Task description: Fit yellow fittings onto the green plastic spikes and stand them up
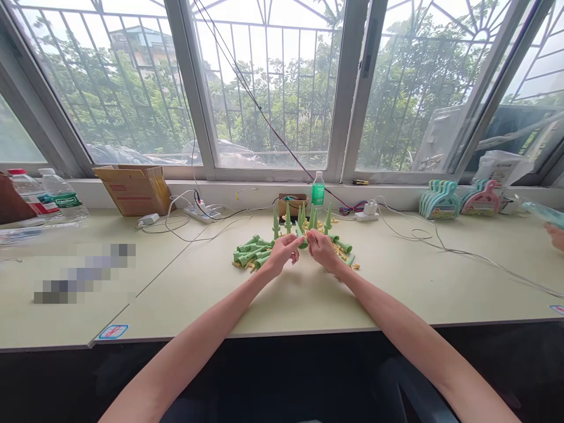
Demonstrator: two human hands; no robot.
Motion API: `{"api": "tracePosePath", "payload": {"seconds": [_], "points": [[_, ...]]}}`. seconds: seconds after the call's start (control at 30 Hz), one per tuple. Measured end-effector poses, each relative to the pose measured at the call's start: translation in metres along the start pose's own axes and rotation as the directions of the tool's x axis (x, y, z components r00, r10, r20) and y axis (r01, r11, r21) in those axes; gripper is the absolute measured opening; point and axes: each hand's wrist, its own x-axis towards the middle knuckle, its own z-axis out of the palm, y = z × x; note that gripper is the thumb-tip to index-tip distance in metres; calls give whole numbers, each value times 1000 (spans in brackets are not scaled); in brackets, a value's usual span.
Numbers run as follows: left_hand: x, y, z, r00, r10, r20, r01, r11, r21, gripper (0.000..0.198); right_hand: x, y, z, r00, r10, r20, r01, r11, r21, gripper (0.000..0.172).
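My left hand (282, 251) and my right hand (323, 249) meet over the middle of the pale table (308, 294), fingers curled. Between them they hold one green cone-shaped plastic piece (301, 234), the left pinching its upper end. A pile of the same green cones (252, 252) lies flat just left of my left hand. Several cones stand upright (304, 218) behind the hands. Small yellow parts (341, 252) are scattered on the table to the right of my right hand.
A cardboard box (134, 188), a power strip (200, 211) with cables, a green-label bottle (318, 189) and a small brown box (291, 204) line the window sill. Water bottles (48, 194) stand far left. Teal and pink items (458, 200) sit at right. Another person's hand (556, 235) shows at the right edge.
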Motion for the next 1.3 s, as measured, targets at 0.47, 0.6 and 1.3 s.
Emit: {"api": "tracePosePath", "payload": {"seconds": [0.47,0.6,1.3], "points": [[1,-1,2,989,144,-32,-136,975,178,36,1,0,-1,999,23,-41,-23,1000,-9,51],[3,-7,2,981,179,-80,-151,950,273,36,2,2,1,997,27,-68,-30,999,-40,54],[4,2,0,972,-207,-108,212,977,32,56,-2,-12,-2,1000,-23,-14,24,998,65,48]]}}
